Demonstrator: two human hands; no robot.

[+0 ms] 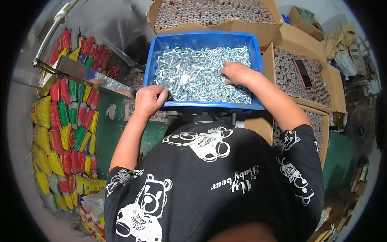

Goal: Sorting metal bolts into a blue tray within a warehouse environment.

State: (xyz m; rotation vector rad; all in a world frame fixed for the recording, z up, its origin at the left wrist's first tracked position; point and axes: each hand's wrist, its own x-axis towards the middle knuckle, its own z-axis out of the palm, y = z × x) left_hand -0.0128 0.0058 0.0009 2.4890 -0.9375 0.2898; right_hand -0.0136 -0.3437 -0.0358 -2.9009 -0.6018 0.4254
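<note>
In front of me stands a blue plastic tub (209, 104), holding many small shiny silver metal pins or bolts (201, 76). My right hand (238, 74) reaches over its right side, the curled fingers down at the metal pieces. Whatever lies between those fingertips is too small to make out. My left hand (150, 101) is closed at the tub's near left corner, beside the end of a long metal chute (94, 76). Its fingers are curled under, so anything they hold is hidden.
Cardboard boxes full of round metal-ended parts stand behind the tub (213, 14) and to its right (300, 76). A dark phone (303, 74) lies on the right-hand parts. Red, yellow and green filled bags (66, 129) are stacked at the left. A fan (360, 129) stands far right.
</note>
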